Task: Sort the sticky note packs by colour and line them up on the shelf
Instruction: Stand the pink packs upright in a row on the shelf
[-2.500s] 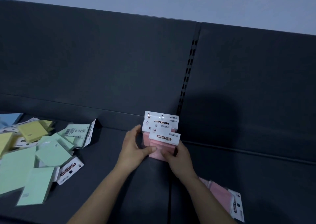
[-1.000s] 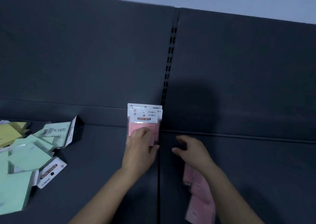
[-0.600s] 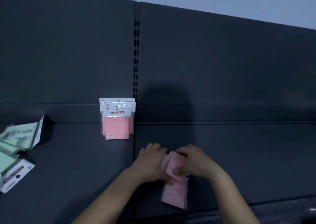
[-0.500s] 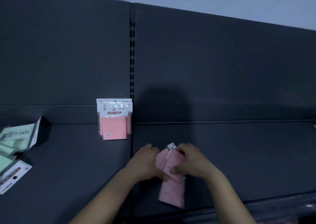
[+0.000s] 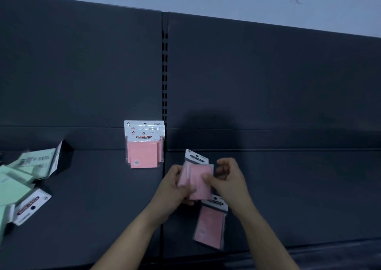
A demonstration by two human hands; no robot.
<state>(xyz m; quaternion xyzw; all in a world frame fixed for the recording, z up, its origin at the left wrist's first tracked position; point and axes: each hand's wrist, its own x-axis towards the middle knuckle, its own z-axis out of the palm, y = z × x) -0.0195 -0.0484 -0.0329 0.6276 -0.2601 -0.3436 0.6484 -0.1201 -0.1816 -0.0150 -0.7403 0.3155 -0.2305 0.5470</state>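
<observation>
A neat row of pink sticky note packs (image 5: 143, 146) leans upright against the back panel of the dark shelf (image 5: 92, 197). Just right of it, my left hand (image 5: 173, 184) and my right hand (image 5: 228, 181) both hold a small bunch of pink packs (image 5: 196, 179) above the shelf; my right thumb presses on the front pack. One more pink pack (image 5: 210, 224) lies flat on the shelf below my right hand.
A loose heap of green packs (image 5: 22, 179) lies at the left edge, one with its white header card (image 5: 31, 207) facing up. A slotted upright (image 5: 164, 74) splits the back panel. The shelf's front edge (image 5: 309, 247) runs along the lower right.
Both hands left the leaning pink row and went right to the loose pink packs. They have lifted a bunch of them off the shelf, and one pack stays lying there.
</observation>
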